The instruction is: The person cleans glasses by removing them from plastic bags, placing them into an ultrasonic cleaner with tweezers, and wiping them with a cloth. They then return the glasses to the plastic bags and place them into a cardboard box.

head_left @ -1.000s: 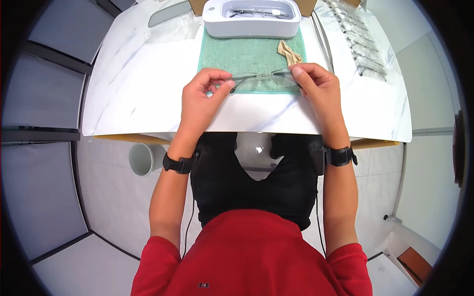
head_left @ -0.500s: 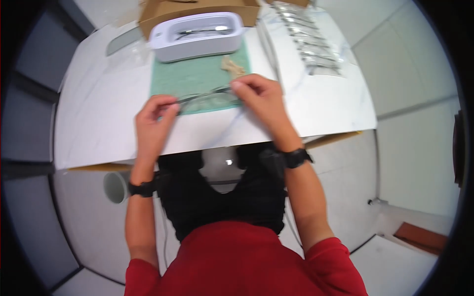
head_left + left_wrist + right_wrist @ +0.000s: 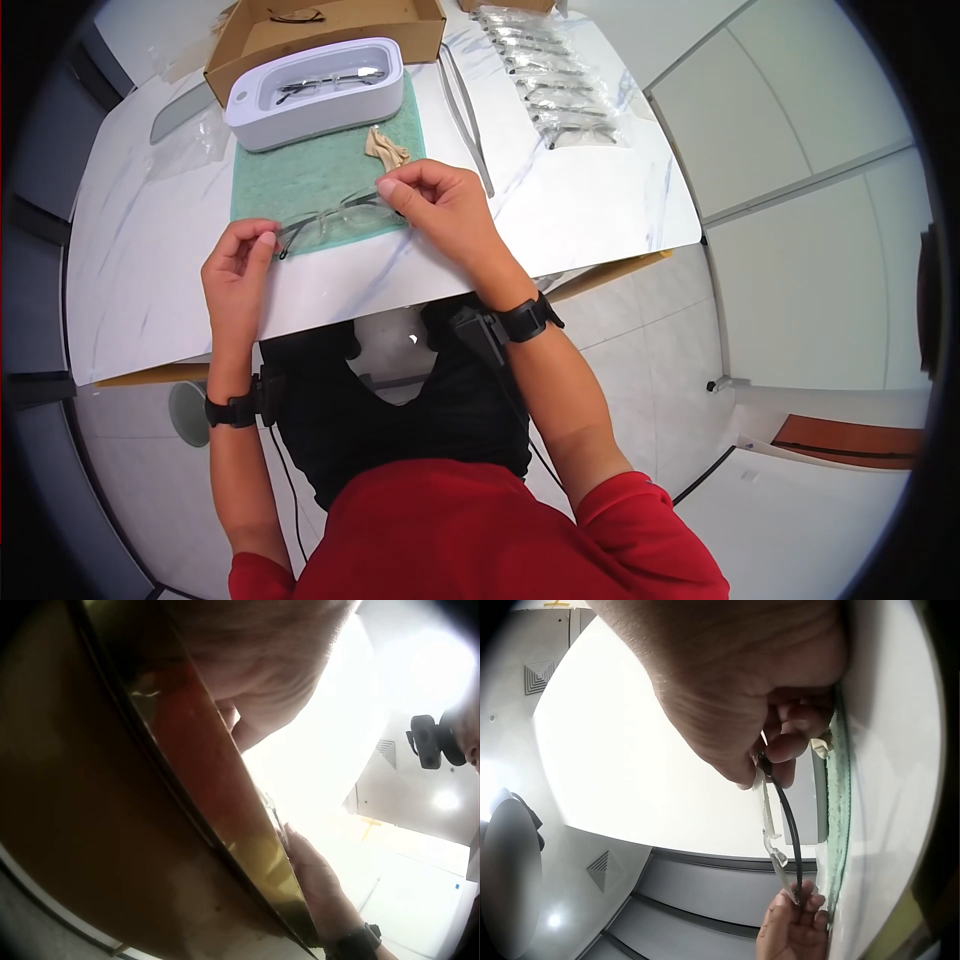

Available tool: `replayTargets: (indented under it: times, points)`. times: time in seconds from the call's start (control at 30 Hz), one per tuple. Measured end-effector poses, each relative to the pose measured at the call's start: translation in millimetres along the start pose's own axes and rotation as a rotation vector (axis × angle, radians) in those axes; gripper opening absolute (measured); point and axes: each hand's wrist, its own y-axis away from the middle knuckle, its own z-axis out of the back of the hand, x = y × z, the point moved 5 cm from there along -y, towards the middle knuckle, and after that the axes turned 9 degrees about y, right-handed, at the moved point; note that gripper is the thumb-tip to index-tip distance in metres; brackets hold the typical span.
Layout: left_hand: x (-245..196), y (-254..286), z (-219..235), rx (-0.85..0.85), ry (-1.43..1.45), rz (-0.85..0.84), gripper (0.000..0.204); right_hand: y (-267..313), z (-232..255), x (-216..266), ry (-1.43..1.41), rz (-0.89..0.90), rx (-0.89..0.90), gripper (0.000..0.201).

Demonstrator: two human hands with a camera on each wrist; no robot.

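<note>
the left hand (image 3: 234, 275) and right hand (image 3: 445, 212) each pinched one end of the glasses (image 3: 325, 216), which hung stretched between them, just above the near edge of a green towel (image 3: 290, 182). the lenses were clear, the middle pale and see-through, with slim dark lengths running toward both grips. any marking on them was too small to tell. a crumpled tan cloth (image 3: 386, 150) lay just beyond the right grip; beyond both stood a white tub (image 3: 320, 123) holding another pair. bagged pairs (image 3: 560, 85) lay farther out, rightward of the right grip.
</note>
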Motion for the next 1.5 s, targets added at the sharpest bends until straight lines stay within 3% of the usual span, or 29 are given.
replayTargets:
  times: [0.53,1.1,1.3,1.5]
  points:
    - [8.1,0.4,1.4,-0.022,0.041,-0.05,0.011,6.0,-1.4,11.5,0.117,-0.08,-0.059,0.018]
    - [-6.2,-1.0,2.7,-0.063,0.032,-0.116,0.009,8.3,-8.7,19.9,0.126,-0.128,0.014,0.015]
    - [-6.7,1.2,5.6,0.012,0.024,-0.067,0.01,7.4,-10.8,17.7,0.15,-0.117,-0.023,0.016]
    - [-2.9,0.9,10.8,-0.055,0.024,-0.103,0.015,7.4,-9.2,18.8,0.164,-0.127,-0.032,0.017]
